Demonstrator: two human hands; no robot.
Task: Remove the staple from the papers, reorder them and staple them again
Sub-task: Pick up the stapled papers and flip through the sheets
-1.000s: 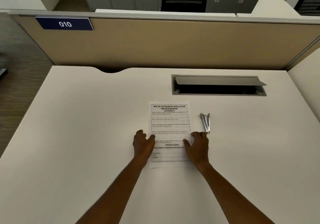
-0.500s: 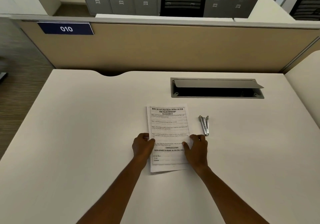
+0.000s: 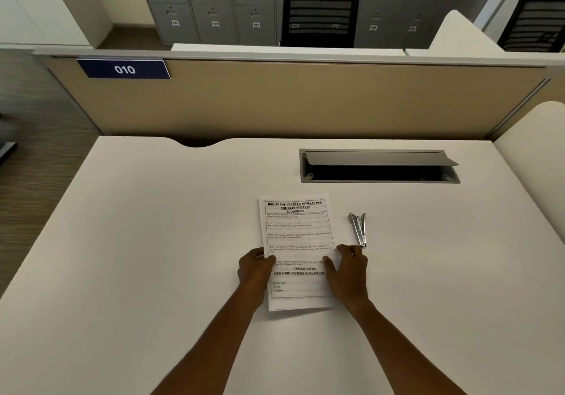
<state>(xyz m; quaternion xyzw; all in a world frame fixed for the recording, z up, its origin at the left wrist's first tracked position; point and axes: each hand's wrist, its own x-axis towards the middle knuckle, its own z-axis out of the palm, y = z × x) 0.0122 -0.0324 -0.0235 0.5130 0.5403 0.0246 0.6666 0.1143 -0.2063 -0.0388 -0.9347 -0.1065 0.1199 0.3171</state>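
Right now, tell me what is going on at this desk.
A person is working on a set of printed papers that lies on the white desk. The left hand holds the left edge and the right hand holds the right edge, each with its thumb on the top page. A metal stapler lies on the desk just right of the papers, with no hand on it. The staple itself cannot be made out, so the job looks barely begun.

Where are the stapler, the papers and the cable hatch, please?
stapler [image 3: 359,235], head view, metal body.
papers [image 3: 298,235], head view, top sheet's text.
cable hatch [image 3: 376,158], head view, open lid.
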